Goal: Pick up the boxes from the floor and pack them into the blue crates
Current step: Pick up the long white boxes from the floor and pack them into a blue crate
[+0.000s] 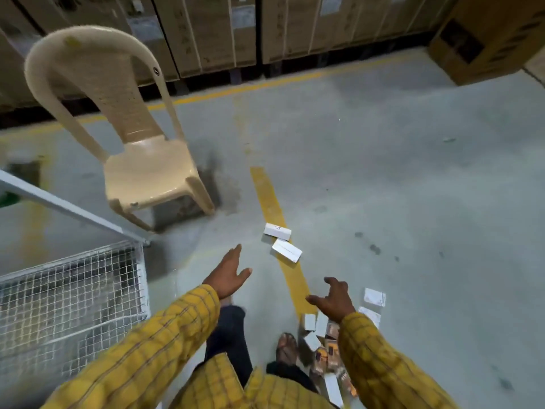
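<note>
Both hands are empty: left hand (228, 276) fingers (234, 252) stretched flat, right hand (334, 296) loosely spread. White boxes (282, 242) lie ahead on the floor (413, 202), more boxes by the foot (317, 338). No blue crate shows, so packing looks barely begun, perhaps.

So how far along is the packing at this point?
Done: nothing that shows; no blue crate is in view. In hand: nothing; the left hand and right hand are both empty, fingers spread, above the floor. Left: two white boxes on the yellow line, plus a pile of boxes by the foot.
</note>
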{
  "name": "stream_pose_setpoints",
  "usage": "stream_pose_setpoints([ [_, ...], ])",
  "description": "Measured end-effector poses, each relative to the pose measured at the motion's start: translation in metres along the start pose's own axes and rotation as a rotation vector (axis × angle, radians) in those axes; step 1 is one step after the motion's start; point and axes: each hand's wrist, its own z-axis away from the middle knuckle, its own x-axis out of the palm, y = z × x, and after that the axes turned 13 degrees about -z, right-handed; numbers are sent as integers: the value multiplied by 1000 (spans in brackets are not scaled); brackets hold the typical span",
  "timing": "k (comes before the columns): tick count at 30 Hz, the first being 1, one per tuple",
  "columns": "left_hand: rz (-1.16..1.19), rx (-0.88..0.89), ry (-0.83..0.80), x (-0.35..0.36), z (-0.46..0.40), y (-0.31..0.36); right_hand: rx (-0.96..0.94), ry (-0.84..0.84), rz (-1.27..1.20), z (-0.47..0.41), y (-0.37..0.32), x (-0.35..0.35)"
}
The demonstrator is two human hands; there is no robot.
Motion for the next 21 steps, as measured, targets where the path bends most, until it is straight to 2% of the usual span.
stream_pose_setpoints([
  [8, -177, 107, -195, -25, -133, 1, 301, 112, -152, -53, 3, 40],
  [13, -253, 139, -278, -10, -201, 0, 345, 120, -199, -96, 1, 84],
  [18, -126, 80, -322, 54, -256, -10, 359, 76, -205, -169, 16, 122],
  [21, 42, 37, -362, 110, -281, -18, 387, 34, -190, -229, 45, 146],
])
